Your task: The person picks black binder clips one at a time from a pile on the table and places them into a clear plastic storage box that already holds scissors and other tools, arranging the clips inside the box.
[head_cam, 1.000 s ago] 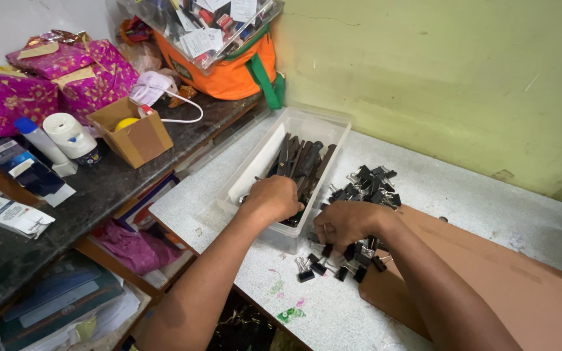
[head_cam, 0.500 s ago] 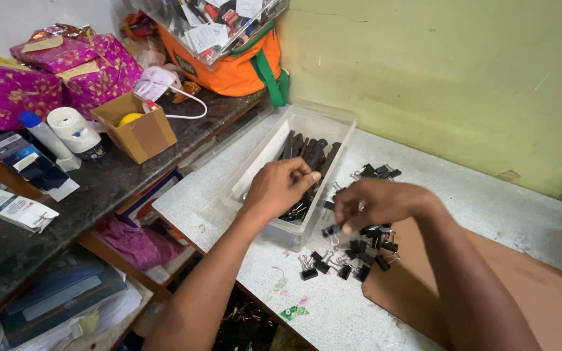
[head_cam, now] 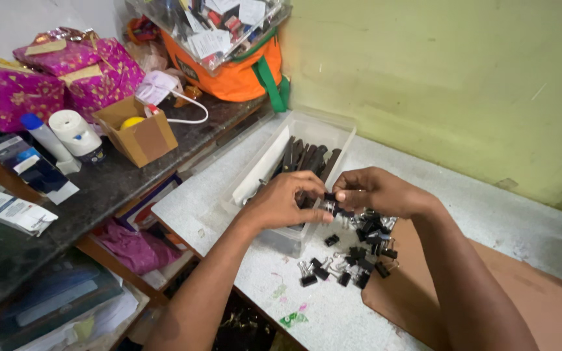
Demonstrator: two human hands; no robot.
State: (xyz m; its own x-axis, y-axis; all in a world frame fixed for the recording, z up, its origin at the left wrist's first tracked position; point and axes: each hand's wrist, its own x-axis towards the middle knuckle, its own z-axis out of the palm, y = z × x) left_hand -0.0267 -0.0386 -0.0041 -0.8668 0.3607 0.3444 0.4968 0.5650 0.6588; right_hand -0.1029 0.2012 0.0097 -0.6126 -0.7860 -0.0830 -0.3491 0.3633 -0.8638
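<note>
- Small brown cardboard box (head_cam: 139, 138) on the dark shelf holds a yellow ball (head_cam: 131, 122).
- Clear rectangular plastic tub (head_cam: 307, 130) holds dark clips.
- Left hand (head_cam: 284, 201) and right hand (head_cam: 375, 192) together pinch a black binder clip (head_cam: 330, 197) over the tub's near corner.
- Loose black binder clips (head_cam: 359, 250) lie heaped on the white table (head_cam: 489, 214).

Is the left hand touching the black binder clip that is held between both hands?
Touching. The head view shows the left hand fingertips pinching the black binder clip, with the right hand gripping it too.
</note>
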